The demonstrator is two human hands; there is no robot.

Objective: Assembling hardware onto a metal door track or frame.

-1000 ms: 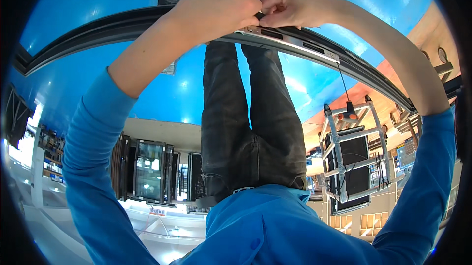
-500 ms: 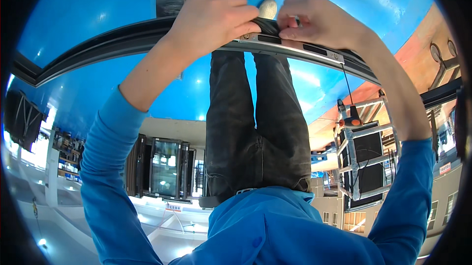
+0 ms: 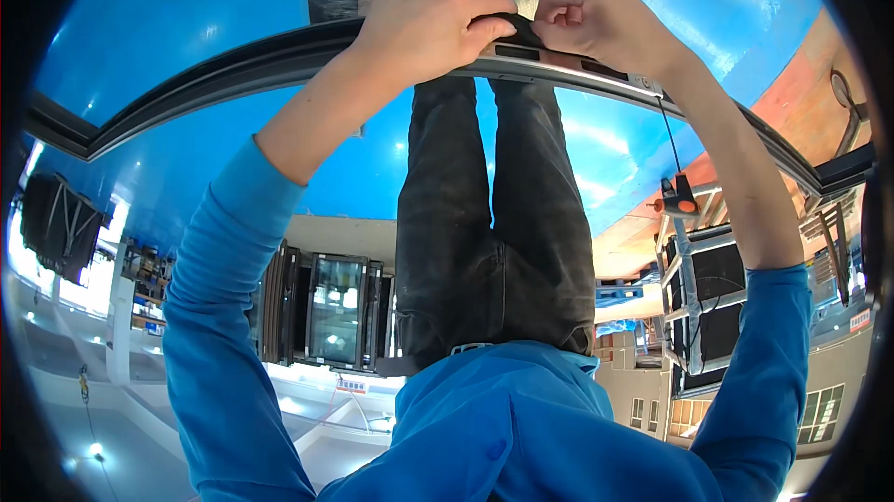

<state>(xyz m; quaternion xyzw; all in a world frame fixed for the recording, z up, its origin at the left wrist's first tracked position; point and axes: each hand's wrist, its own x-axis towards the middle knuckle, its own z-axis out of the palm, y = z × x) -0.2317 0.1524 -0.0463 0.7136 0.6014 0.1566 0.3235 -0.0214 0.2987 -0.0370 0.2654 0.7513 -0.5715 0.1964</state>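
Note:
A dark window-like frame [image 3: 223,74] spans the view in front of me, its corners bending away at left and right. Along its middle lies a silvery metal strip [image 3: 643,85] with dark slots. Thumb and fingers of my left hand [image 3: 424,25] are closed on a black flexible strip [image 3: 518,30] lying along the frame. Just to the right, my right hand [image 3: 605,27] pinches the same strip, fingers curled. Most of the strip is hidden by my hands. A screwdriver [image 3: 682,196] with a black and orange handle has its thin shaft reaching the metal strip's right end.
Beneath the frame is a glossy blue floor [image 3: 233,176], with an orange-brown area [image 3: 792,83] at right. A metal rack [image 3: 694,306] with dark panels stands at the right. Several dark-framed glazed units [image 3: 337,311] stand at the lower left. A shoe [image 3: 524,2] shows beyond the frame.
Both hands have shifted slightly up in the view, the left one also to the right. They are now closer together on the black strip. The whole view has shifted a little.

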